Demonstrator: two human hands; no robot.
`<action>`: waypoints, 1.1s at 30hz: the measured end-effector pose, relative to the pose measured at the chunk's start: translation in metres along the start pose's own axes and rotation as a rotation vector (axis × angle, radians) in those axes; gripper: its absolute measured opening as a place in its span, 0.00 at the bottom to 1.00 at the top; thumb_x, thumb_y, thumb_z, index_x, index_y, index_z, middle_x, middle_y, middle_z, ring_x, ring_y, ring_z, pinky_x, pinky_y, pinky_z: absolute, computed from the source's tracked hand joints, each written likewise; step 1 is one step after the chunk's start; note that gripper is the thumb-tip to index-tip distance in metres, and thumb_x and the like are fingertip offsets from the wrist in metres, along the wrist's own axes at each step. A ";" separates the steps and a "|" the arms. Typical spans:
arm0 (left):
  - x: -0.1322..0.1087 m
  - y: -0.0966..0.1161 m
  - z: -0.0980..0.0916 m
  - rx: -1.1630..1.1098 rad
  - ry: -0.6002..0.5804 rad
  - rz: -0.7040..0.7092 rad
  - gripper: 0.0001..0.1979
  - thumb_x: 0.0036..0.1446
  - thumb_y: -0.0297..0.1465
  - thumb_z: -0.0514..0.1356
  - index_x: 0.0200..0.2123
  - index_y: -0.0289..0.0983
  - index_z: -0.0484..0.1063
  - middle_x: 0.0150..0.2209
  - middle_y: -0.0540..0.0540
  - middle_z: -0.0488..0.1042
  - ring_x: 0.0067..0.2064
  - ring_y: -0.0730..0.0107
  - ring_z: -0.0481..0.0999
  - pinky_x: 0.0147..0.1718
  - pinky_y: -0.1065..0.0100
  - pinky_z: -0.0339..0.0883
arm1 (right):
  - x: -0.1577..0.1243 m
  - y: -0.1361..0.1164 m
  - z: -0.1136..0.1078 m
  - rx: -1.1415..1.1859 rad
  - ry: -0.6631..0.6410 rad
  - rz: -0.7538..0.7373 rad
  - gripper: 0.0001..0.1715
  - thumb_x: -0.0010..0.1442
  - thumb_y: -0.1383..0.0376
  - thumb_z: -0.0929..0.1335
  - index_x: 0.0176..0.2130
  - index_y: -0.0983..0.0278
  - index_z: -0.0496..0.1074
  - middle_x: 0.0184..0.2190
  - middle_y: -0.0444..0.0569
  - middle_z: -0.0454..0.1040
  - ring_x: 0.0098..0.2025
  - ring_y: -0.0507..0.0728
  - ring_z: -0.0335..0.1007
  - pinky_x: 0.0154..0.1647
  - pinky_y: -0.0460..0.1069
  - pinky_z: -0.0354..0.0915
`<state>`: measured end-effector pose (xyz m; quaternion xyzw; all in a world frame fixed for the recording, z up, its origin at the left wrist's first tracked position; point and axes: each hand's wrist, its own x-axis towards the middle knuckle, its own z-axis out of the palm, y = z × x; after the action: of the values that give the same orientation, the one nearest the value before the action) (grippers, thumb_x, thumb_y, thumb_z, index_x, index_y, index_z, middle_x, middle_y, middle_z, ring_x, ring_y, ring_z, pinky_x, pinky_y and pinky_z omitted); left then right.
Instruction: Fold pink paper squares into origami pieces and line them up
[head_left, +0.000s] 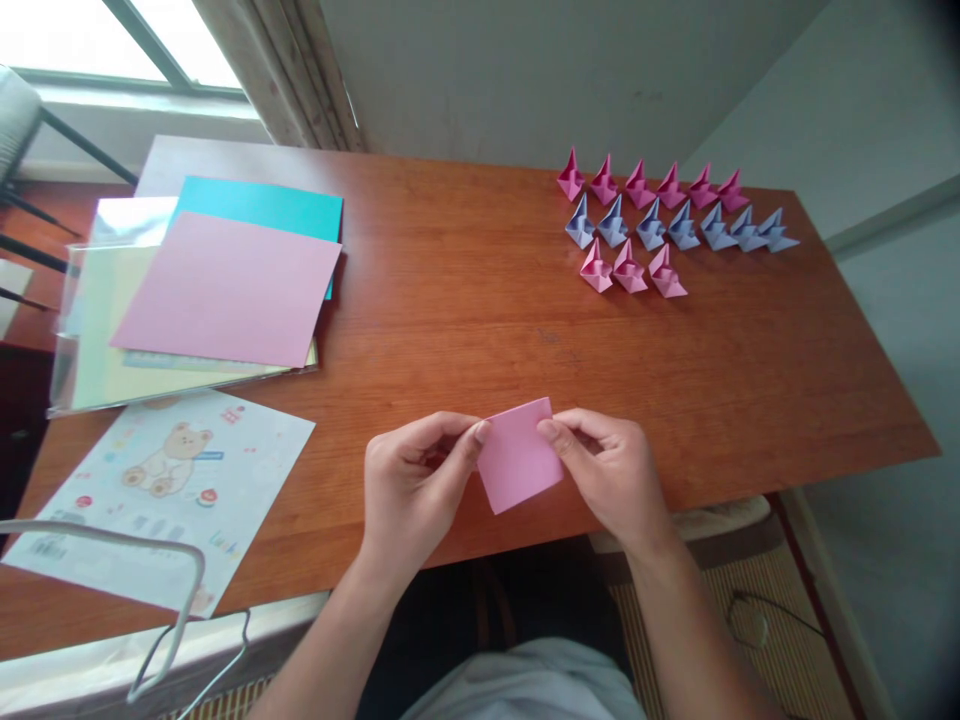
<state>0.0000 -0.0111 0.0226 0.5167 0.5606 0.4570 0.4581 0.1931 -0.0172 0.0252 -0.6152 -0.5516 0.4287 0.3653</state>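
Note:
A small pink paper square (517,456) is held just above the near edge of the wooden table (480,300). My left hand (414,485) pinches its left edge with thumb and fingers closed. My right hand (611,470) pinches its right edge the same way. Both hands hold the paper between them, near my body.
Three rows of folded paper figures stand at the far right: dark pink (649,185), blue (679,228), light pink (630,270). At the left lies a stack of coloured sheets (225,290) on a clear sleeve, and a printed bear sheet (169,485). A wire frame (176,620) sits at the near left.

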 end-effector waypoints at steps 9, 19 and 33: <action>0.003 0.000 -0.001 -0.031 0.053 -0.028 0.06 0.59 0.32 0.68 0.29 0.39 0.81 0.25 0.52 0.79 0.25 0.76 0.75 0.24 0.77 0.68 | -0.003 0.004 -0.004 0.030 -0.063 0.032 0.15 0.63 0.55 0.73 0.31 0.62 0.80 0.25 0.45 0.79 0.27 0.54 0.74 0.30 0.46 0.67; 0.004 0.003 0.001 -0.065 0.090 -0.065 0.06 0.58 0.31 0.68 0.29 0.37 0.81 0.25 0.51 0.79 0.24 0.75 0.75 0.23 0.77 0.68 | -0.004 0.007 -0.010 0.038 -0.106 0.029 0.16 0.65 0.54 0.72 0.31 0.62 0.79 0.23 0.45 0.79 0.26 0.54 0.75 0.30 0.47 0.69; 0.001 -0.002 0.005 0.017 -0.089 0.005 0.10 0.61 0.34 0.66 0.28 0.36 0.78 0.23 0.50 0.76 0.23 0.76 0.70 0.22 0.76 0.63 | 0.004 -0.003 0.013 -0.003 0.103 -0.062 0.17 0.69 0.54 0.67 0.33 0.61 0.76 0.24 0.43 0.74 0.26 0.52 0.68 0.27 0.47 0.61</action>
<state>0.0041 -0.0103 0.0197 0.5418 0.5424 0.4299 0.4770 0.1800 -0.0128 0.0227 -0.6195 -0.5515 0.3840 0.4057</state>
